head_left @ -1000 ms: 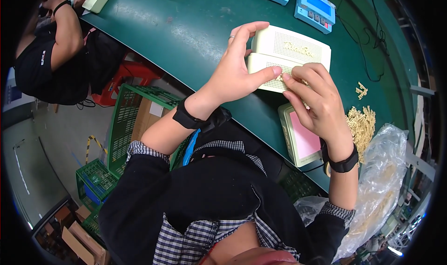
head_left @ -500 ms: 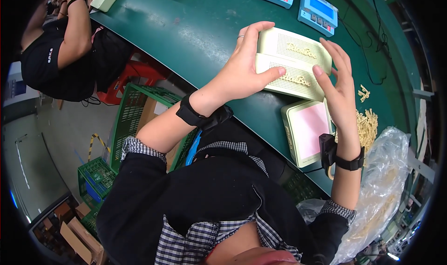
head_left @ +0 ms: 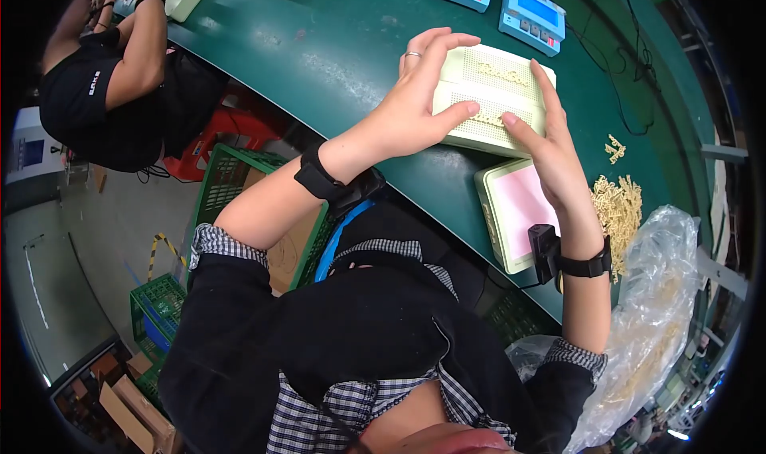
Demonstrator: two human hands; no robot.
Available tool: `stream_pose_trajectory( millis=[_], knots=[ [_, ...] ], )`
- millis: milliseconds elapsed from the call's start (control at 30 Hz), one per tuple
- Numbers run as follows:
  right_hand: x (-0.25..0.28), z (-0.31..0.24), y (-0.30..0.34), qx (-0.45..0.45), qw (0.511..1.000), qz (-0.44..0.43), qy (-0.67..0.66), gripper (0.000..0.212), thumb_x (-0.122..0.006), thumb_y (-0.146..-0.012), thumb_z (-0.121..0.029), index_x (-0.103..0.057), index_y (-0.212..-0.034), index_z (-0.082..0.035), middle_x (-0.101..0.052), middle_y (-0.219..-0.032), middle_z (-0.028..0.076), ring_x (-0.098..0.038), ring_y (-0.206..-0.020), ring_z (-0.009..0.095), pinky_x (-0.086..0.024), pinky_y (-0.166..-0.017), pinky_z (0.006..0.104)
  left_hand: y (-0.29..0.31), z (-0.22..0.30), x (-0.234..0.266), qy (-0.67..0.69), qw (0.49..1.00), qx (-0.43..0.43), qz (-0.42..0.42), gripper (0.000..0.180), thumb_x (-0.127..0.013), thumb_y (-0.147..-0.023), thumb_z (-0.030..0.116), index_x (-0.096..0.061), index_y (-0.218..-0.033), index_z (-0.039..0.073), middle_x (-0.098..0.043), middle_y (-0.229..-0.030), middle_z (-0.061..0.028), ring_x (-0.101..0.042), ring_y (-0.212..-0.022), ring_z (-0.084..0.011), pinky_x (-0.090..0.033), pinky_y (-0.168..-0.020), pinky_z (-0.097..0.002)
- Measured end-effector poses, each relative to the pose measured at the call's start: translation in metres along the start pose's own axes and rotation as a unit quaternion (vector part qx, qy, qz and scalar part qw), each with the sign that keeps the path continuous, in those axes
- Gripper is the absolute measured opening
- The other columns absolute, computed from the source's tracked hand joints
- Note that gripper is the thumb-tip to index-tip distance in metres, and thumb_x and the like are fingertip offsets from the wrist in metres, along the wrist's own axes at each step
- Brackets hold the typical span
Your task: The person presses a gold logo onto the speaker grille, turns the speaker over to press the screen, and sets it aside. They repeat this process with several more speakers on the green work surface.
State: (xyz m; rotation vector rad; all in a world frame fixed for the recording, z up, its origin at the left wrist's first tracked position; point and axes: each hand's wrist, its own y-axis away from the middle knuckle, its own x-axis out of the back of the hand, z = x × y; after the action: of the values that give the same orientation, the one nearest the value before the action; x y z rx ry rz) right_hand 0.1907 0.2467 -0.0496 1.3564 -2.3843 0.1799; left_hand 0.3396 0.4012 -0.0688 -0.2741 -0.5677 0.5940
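Two pale green plastic cases with dotted grilles and raised lettering lie against each other, a far case [head_left: 491,53] and a near case [head_left: 487,140]. My left hand [head_left: 415,95] grips their left ends, fingers over the far edge, its thumb on the near case's face. At the right ends, my right hand [head_left: 558,155] closes round the pair, its thumb pressing the near case's lettering. Close below my right hand, a similar pale green case [head_left: 496,223] with a pink panel rests on the table. The undersides of the held cases are hidden.
Blue devices with screens [head_left: 533,17] stand on the green table [head_left: 319,71] beyond my hands. A pile of small cream pieces [head_left: 618,207] and a clear plastic bag [head_left: 654,294] are at right. A green crate [head_left: 211,183] sits below the table edge; a co-worker [head_left: 120,95] works at left.
Both hands and the two cases have shifted slightly left. The cases now sit flush, the near one pressed against the far one. My right thumb has moved left onto the lettering.
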Motion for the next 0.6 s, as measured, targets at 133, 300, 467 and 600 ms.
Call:
stream_pose_trajectory(
  millis=[133,300,467,600],
  knots=[
    [-0.005,-0.01,0.003,0.008,0.998,0.021,0.054,0.075,-0.068,-0.089,-0.026,-0.029,-0.152,-0.016,-0.031,-0.143,0.021,-0.033,-0.136,0.034,-0.031,-0.112,0.0395,0.003,0.005,0.0,-0.052,0.998,-0.029,-0.002,0.062,-0.067,-0.084,0.012,-0.038,-0.14,0.011,-0.028,-0.146,-0.0197,-0.019,-0.143,-0.035,-0.026,-0.112,-0.0445],
    [-0.005,-0.008,0.002,0.015,0.997,0.026,0.069,0.074,-0.067,-0.089,-0.027,-0.03,-0.152,-0.017,-0.031,-0.144,0.022,-0.034,-0.135,0.033,-0.031,-0.112,0.0391,-0.002,0.001,0.001,0.058,0.998,0.034,-0.008,0.059,-0.066,-0.084,0.012,-0.043,-0.138,0.012,-0.026,-0.148,-0.0201,-0.013,-0.144,-0.0357,-0.023,-0.113,-0.0462],
    [-0.009,-0.014,0.01,0.12,0.97,0.059,0.201,0.071,-0.068,-0.088,-0.028,-0.034,-0.149,-0.017,-0.03,-0.144,0.024,-0.033,-0.135,0.035,-0.03,-0.112,0.0426,0.005,0.002,-0.006,-0.082,0.993,-0.069,0.039,0.06,-0.068,-0.084,0.013,-0.043,-0.138,0.01,-0.024,-0.149,-0.0197,-0.013,-0.145,-0.0338,-0.023,-0.113,-0.0465],
    [-0.01,-0.015,0.012,0.283,0.868,0.077,0.4,0.071,-0.07,-0.086,-0.028,-0.037,-0.147,-0.018,-0.03,-0.144,0.026,-0.033,-0.135,0.038,-0.029,-0.111,0.0453,0.008,0.001,-0.006,-0.162,0.981,-0.096,0.051,0.066,-0.069,-0.084,0.013,-0.038,-0.141,0.009,-0.022,-0.151,-0.0177,-0.015,-0.144,-0.0333,-0.023,-0.114,-0.0462]
  ],
)
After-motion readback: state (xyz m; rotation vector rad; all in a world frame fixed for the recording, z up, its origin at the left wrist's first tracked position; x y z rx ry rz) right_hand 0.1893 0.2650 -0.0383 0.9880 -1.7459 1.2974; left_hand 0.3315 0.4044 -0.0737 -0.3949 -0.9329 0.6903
